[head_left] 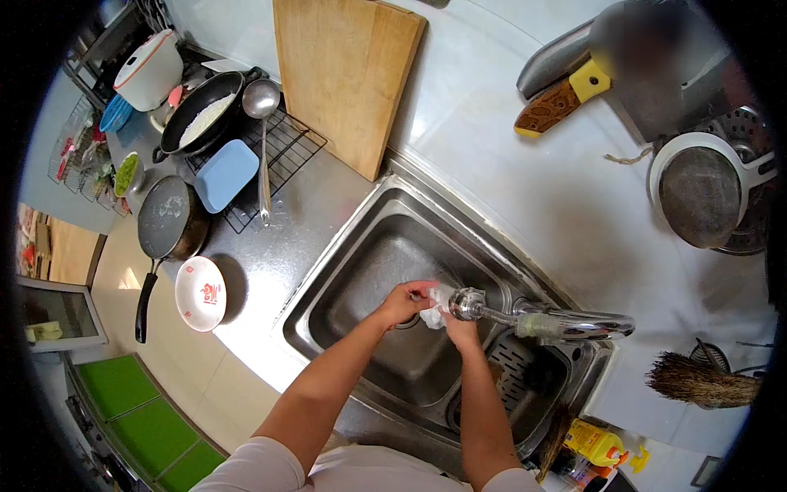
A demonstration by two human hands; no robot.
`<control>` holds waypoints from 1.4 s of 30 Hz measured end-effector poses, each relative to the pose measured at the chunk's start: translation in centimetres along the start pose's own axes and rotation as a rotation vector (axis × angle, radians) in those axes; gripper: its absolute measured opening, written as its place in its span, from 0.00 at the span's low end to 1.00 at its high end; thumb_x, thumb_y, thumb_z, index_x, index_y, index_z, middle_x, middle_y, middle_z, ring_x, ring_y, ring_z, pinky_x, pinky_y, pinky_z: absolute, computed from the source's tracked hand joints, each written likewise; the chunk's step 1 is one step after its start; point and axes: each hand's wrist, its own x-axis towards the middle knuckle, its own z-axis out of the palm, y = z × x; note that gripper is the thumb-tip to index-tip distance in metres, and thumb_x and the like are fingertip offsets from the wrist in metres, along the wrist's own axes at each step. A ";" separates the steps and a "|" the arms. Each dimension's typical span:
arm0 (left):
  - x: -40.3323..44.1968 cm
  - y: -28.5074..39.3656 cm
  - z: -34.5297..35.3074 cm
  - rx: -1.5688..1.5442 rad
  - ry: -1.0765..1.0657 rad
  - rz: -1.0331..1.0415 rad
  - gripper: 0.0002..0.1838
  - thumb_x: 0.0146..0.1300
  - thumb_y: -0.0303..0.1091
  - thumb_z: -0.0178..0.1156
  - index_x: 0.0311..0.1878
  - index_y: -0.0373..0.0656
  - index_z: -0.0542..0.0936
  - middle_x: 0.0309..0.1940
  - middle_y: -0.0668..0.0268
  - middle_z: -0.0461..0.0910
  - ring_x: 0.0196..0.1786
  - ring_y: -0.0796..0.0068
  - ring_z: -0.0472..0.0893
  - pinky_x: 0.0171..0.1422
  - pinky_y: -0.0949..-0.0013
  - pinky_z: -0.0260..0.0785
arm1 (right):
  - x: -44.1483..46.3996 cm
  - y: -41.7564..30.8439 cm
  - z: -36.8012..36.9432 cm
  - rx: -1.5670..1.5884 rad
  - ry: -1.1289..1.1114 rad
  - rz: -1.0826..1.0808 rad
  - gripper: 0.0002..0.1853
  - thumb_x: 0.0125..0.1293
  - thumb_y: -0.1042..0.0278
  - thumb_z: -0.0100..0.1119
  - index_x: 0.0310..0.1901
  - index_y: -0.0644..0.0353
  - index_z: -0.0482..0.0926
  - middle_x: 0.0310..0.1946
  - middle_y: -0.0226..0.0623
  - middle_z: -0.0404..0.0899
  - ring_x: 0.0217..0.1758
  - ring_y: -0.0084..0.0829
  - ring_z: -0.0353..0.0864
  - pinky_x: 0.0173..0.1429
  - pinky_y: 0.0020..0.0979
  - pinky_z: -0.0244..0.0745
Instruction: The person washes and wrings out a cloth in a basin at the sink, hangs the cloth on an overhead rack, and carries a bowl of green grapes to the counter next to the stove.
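Over the steel sink (352,271), both hands grip a small crumpled white piece (437,310). Whether it is cloth, paper or thin plastic, I cannot tell. My left hand (402,303) pinches it from the left with bent fingers. My right hand (461,330) is closed on its other side, its fingers partly hidden under the faucet head (467,304). That chrome head hangs right above the right hand.
A wooden cutting board (344,74) leans on the wall behind the sink. To the left are a rack with a ladle (261,100) and blue tray (226,175), a white bowl (200,293) and a saucepan (166,217). A yellow bottle (594,443) stands lower right.
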 end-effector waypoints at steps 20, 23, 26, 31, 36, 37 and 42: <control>-0.1 1.5 -1.5 0.861 0.274 0.285 0.09 0.58 0.34 0.56 0.36 0.37 0.79 0.30 0.58 0.80 0.34 0.71 0.78 0.41 0.70 0.68 | 0.6 1.0 -1.4 -0.392 -0.087 -0.007 0.17 0.58 0.64 0.58 0.46 0.66 0.74 0.45 0.46 0.75 0.50 0.42 0.73 0.56 0.37 0.65; 1.5 -1.7 -2.8 0.507 0.355 0.182 0.08 0.60 0.31 0.54 0.35 0.38 0.78 0.30 0.62 0.79 0.34 0.74 0.76 0.41 0.71 0.68 | 0.1 -0.1 -2.1 -0.194 0.005 -0.048 0.16 0.59 0.66 0.57 0.45 0.67 0.75 0.46 0.46 0.76 0.50 0.41 0.74 0.55 0.37 0.66; 1.7 -3.0 -3.9 0.222 0.438 0.049 0.07 0.61 0.31 0.52 0.36 0.38 0.77 0.29 0.65 0.78 0.34 0.76 0.75 0.41 0.72 0.67 | -0.5 -3.0 -3.8 -0.204 -0.052 0.009 0.16 0.55 0.71 0.53 0.46 0.64 0.73 0.42 0.50 0.76 0.48 0.49 0.74 0.53 0.39 0.67; 1.0 -3.0 -5.1 0.060 0.633 -0.122 0.10 0.62 0.38 0.53 0.35 0.40 0.77 0.26 0.67 0.75 0.30 0.77 0.73 0.36 0.70 0.67 | -1.9 -5.2 -5.4 -0.189 -0.050 0.023 0.14 0.56 0.77 0.49 0.45 0.65 0.72 0.42 0.47 0.76 0.46 0.43 0.74 0.52 0.36 0.67; 0.8 -4.0 -6.9 -0.114 0.683 -0.223 0.12 0.61 0.41 0.54 0.32 0.42 0.76 0.26 0.67 0.75 0.26 0.77 0.72 0.31 0.71 0.66 | -3.0 -3.8 -6.9 -0.026 0.027 -0.041 0.12 0.60 0.75 0.50 0.46 0.65 0.71 0.42 0.45 0.75 0.46 0.41 0.74 0.52 0.35 0.67; 0.7 -4.1 -7.0 -0.103 0.646 -0.256 0.11 0.61 0.41 0.54 0.31 0.43 0.76 0.26 0.67 0.76 0.25 0.78 0.72 0.30 0.72 0.65 | -3.0 -3.3 -7.1 0.052 0.050 0.012 0.14 0.57 0.76 0.54 0.46 0.65 0.72 0.41 0.41 0.77 0.45 0.35 0.74 0.50 0.32 0.67; 1.7 -4.8 -2.3 0.052 0.365 -0.209 0.08 0.60 0.36 0.55 0.37 0.42 0.78 0.26 0.67 0.77 0.26 0.77 0.74 0.32 0.73 0.67 | -3.4 -4.6 -7.0 -0.100 -0.009 0.260 0.16 0.61 0.66 0.54 0.48 0.64 0.71 0.43 0.44 0.76 0.50 0.40 0.74 0.53 0.36 0.65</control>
